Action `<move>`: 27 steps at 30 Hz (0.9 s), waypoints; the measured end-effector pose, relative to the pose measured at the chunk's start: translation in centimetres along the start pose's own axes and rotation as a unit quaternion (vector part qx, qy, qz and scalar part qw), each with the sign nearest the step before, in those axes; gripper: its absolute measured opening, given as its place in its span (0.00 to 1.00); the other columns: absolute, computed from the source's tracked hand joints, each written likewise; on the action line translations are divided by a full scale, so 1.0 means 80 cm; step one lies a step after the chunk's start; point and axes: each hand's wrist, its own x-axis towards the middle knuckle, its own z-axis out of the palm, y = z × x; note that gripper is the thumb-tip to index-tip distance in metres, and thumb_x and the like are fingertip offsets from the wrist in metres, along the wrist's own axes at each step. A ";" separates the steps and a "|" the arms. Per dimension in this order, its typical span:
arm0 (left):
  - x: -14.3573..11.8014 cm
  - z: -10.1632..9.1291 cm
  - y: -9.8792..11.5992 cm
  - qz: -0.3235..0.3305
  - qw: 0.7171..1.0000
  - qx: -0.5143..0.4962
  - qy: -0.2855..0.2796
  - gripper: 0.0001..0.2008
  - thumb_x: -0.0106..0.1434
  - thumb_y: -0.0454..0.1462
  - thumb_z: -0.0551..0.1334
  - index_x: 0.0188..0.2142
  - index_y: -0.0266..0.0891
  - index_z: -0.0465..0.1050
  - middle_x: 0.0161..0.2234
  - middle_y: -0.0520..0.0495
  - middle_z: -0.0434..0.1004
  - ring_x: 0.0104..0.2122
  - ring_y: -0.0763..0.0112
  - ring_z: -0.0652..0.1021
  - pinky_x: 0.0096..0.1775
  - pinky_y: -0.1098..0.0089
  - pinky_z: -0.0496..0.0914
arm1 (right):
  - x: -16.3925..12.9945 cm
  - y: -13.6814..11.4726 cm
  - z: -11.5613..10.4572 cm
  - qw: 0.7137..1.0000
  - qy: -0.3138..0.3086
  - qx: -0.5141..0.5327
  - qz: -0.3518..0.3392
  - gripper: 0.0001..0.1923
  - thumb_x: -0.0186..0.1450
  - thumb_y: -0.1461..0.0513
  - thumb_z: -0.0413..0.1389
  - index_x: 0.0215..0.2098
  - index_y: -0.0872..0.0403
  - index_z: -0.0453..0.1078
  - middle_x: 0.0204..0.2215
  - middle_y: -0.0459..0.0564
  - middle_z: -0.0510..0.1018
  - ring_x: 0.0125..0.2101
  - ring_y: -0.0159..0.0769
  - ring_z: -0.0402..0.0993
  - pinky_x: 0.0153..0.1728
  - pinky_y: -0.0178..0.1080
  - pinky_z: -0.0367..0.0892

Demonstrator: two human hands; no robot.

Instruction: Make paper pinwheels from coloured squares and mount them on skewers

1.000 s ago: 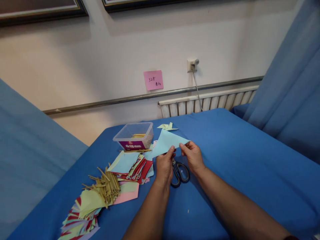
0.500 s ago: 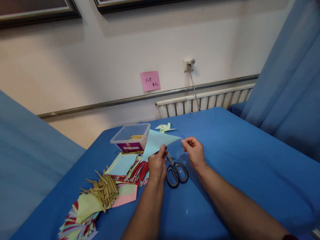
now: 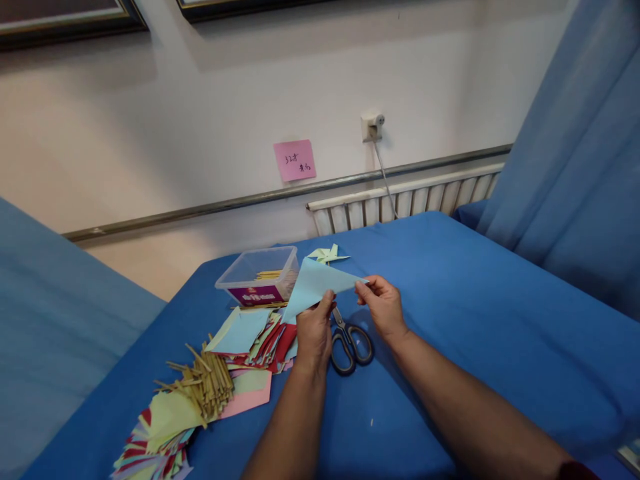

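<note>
A light-blue sheet of paper [image 3: 317, 283], folded to a triangle, is held up above the table. My left hand [image 3: 315, 330] pinches its lower edge, thumb on the near face. At the pointed right corner, my right hand [image 3: 384, 307] grips the paper between thumb and fingers. Just below, between my hands, black-handled scissors [image 3: 350, 343] lie on the cloth, their blade tips hidden behind my left hand. A pale-green paper pinwheel [image 3: 327, 255] lies behind the folded sheet.
Left of my hands are stacked coloured papers [image 3: 243, 331], a heap of thin brown sticks [image 3: 207, 385] and a fan of paper pieces [image 3: 160, 433]. Behind stands a clear plastic box [image 3: 257, 270] with sticks inside. A blue cloth [image 3: 480, 320] covers the table; a radiator [image 3: 415, 200] runs along the wall.
My right hand has moved slightly left and closed on the paper's pointed corner, with its fingers now overlapping it. My left hand keeps its hold; the view has shifted slightly.
</note>
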 end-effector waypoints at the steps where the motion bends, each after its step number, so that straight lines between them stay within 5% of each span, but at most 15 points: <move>1: 0.000 0.001 0.001 0.000 1.000 0.001 -0.001 0.19 0.42 0.37 0.76 0.34 0.36 0.77 0.35 0.46 0.80 0.33 0.71 0.78 0.38 0.69 0.69 | 0.000 0.001 -0.001 1.000 -0.003 -0.002 -0.003 0.12 0.57 0.54 0.63 0.28 0.53 0.71 0.21 0.42 0.73 0.21 0.29 0.68 0.26 0.34 0.63; 10: -0.004 0.002 0.004 0.008 1.000 0.013 -0.003 0.21 0.41 0.38 0.76 0.36 0.35 0.77 0.35 0.45 0.81 0.32 0.69 0.78 0.37 0.69 0.69 | 0.005 0.008 -0.010 1.000 -0.013 -0.011 0.020 0.18 0.63 0.49 0.55 0.30 0.54 0.74 0.22 0.46 0.75 0.23 0.32 0.69 0.28 0.36 0.64; 16: -0.007 0.003 0.007 0.054 0.987 0.140 -0.060 0.20 0.42 0.35 0.75 0.37 0.40 0.78 0.31 0.46 0.81 0.37 0.60 0.79 0.43 0.62 0.70 | 0.014 -0.006 -0.019 0.975 -0.008 -0.208 -0.078 0.19 0.59 0.48 0.59 0.40 0.53 0.76 0.35 0.52 0.81 0.36 0.40 0.74 0.40 0.41 0.67; 21: -0.017 0.005 0.005 0.016 0.966 0.235 -0.107 0.12 0.42 0.35 0.74 0.29 0.39 0.78 0.25 0.47 0.79 0.30 0.61 0.78 0.39 0.63 0.69 | 0.016 0.001 -0.020 0.975 -0.062 -0.215 -0.007 0.17 0.55 0.49 0.62 0.30 0.55 0.73 0.25 0.46 0.77 0.25 0.35 0.70 0.27 0.36 0.64; 27: -0.015 0.001 0.016 0.020 0.989 0.110 -0.096 0.14 0.48 0.44 0.72 0.30 0.38 0.75 0.27 0.50 0.75 0.28 0.71 0.76 0.33 0.70 0.68 | 0.016 0.005 -0.025 0.978 -0.014 -0.200 -0.052 0.17 0.58 0.49 0.60 0.25 0.55 0.69 0.20 0.42 0.70 0.22 0.30 0.61 0.25 0.33 0.59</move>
